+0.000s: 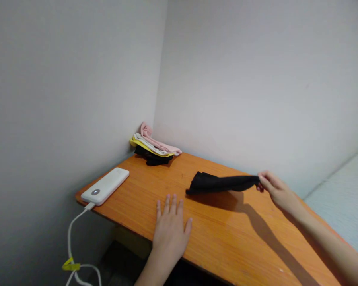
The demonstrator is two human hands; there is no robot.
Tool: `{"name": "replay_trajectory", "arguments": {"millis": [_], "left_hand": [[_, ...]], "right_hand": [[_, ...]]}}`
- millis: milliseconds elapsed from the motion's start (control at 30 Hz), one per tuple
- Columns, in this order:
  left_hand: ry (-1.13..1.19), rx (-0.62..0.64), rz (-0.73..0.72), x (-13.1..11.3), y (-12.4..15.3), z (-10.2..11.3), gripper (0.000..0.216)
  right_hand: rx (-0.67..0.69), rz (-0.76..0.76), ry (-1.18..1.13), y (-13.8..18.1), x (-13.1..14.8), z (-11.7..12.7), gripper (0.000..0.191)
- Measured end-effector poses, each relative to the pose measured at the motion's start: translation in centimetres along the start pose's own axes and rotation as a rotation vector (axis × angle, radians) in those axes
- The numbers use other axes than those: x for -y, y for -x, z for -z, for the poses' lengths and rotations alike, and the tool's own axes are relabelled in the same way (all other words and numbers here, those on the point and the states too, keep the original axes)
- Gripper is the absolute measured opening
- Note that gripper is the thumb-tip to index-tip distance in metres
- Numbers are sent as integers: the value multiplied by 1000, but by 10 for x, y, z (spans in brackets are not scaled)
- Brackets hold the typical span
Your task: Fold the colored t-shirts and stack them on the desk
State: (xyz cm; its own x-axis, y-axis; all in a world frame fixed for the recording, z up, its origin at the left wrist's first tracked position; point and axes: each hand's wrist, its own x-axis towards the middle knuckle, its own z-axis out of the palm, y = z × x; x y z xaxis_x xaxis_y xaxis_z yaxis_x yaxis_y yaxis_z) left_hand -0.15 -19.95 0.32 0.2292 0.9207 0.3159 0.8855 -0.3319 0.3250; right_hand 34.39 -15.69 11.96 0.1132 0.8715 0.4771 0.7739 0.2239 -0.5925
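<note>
A piece of black cloth [220, 183] stretches across the middle of the table, its kind hard to make out, perhaps folded. My right hand [273, 190] pinches its right end and holds that end above the wood, while the left end rests on the surface. A shadow falls beneath it. My left hand [170, 228] lies flat near the front edge, fingers spread, holding nothing. It is apart from the black cloth.
On the orange wooden table [226, 246], a pile of pink, white, yellow and black cloths [155, 147] sits in the back corner by the walls. A white power bank [107, 186] with a plugged-in white cable [70, 234] lies at the left edge.
</note>
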Motion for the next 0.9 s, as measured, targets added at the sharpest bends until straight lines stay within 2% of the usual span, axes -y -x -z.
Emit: {"name": "replay_trajectory", "arguments": {"millis": [67, 133, 200, 300, 433, 533, 600, 667, 767, 833, 900], "left_hand": [[-29, -10, -18, 0, -1, -1, 58], [-64, -13, -33, 0, -2, -3, 57], [-101, -6, -48, 0, -4, -6, 58], [-159, 17, -60, -1, -6, -7, 60], [-217, 45, -60, -5, -6, -4, 59], [-245, -3, -89, -13, -4, 1, 53], [-229, -49, -148, -25, -1, 5, 49], [-140, -38, -272, -46, 2, 9, 45], [65, 71, -554, -86, 11, 11, 43], [155, 121, -687, -112, 18, 8, 43], [200, 138, -701, -132, 22, 5, 39]], "right_hand": [[3, -138, 200, 60, -54, 35, 43], [-36, -230, 294, 109, -89, 63, 40], [-86, -246, 333, 146, -98, 81, 36], [-81, -178, 372, 180, -74, 88, 33], [8, -93, 466, 203, -38, 76, 35], [70, -53, 518, 213, -35, 65, 46], [148, -5, 467, 216, -40, 58, 37], [229, 57, 362, 214, -44, 54, 38], [321, 142, 223, 211, -43, 54, 47], [236, 158, 240, 213, -37, 56, 47], [15, 124, 311, 219, -26, 59, 40]]}}
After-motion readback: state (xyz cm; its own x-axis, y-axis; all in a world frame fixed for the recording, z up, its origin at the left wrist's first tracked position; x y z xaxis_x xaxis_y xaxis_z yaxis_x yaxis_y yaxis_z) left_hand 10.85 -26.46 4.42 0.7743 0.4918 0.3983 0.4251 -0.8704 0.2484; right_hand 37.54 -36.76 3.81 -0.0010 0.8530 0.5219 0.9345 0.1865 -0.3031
